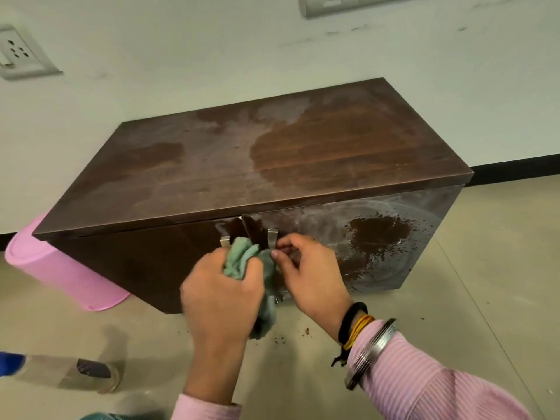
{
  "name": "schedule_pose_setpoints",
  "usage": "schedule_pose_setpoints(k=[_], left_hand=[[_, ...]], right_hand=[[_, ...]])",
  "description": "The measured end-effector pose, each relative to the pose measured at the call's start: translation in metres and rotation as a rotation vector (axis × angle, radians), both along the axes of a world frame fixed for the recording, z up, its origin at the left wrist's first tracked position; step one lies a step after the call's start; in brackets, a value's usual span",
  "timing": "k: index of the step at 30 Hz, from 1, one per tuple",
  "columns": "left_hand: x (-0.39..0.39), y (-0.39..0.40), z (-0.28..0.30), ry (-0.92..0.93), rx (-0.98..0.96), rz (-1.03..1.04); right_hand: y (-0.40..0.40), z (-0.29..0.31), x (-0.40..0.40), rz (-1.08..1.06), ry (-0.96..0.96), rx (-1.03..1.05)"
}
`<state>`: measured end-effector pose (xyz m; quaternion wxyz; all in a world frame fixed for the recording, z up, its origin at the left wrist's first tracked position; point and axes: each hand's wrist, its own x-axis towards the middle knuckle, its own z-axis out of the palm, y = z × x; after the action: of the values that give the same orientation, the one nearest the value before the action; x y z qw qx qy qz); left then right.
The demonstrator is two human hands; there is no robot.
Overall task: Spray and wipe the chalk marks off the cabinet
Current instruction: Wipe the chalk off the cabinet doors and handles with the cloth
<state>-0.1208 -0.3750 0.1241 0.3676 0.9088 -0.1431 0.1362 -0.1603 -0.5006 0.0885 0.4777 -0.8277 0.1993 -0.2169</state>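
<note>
A low dark-brown cabinet (212, 165) stands against the wall, its top streaked with whitish chalk haze and darker wet patches. The right door (378, 237) carries chalk swirls and a dark wet splatter. My left hand (221, 298) is closed around a bunched green cloth (242, 259) just in front of the two metal door handles (271, 236). My right hand (309, 274) pinches an edge of the same cloth beside the right handle. A clear spray bottle (69, 374) with a blue top lies on the floor at the lower left.
A pink plastic bin (54, 268) sits on the floor against the cabinet's left side. Wall sockets (18, 53) are mounted above. Small dark crumbs (307, 331) dot the beige tiled floor in front of the cabinet.
</note>
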Motion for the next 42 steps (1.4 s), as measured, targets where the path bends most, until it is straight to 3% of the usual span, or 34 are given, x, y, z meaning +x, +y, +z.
schedule_pose_setpoints(k=[4,10,15,20,25,32,38,42], left_hand=[[-0.003,0.025,0.007,-0.094,0.04,0.11],[0.007,-0.01,0.005,0.086,-0.003,-0.109],[0.019,-0.032,0.003,0.141,-0.021,-0.078],[0.022,-0.035,-0.009,0.242,-0.18,-0.021],[0.019,-0.03,-0.024,0.379,-0.412,-0.098],[0.011,-0.042,-0.028,0.261,-0.463,-0.027],[0.002,-0.033,-0.062,0.343,-0.606,-0.051],[0.005,-0.031,-0.072,0.278,-0.583,-0.073]], right_hand=[[-0.005,-0.005,-0.003,-0.019,0.019,0.03],[-0.003,-0.001,0.001,-0.027,0.003,0.015],[-0.006,-0.001,0.003,-0.049,0.038,-0.045],[-0.006,-0.002,0.004,-0.064,0.029,-0.071],[-0.006,0.001,0.002,-0.054,0.074,-0.096],[-0.007,0.005,0.002,-0.042,0.076,-0.118],[-0.009,0.003,0.0,-0.007,0.131,-0.136],[-0.008,0.011,0.001,-0.037,0.107,-0.155]])
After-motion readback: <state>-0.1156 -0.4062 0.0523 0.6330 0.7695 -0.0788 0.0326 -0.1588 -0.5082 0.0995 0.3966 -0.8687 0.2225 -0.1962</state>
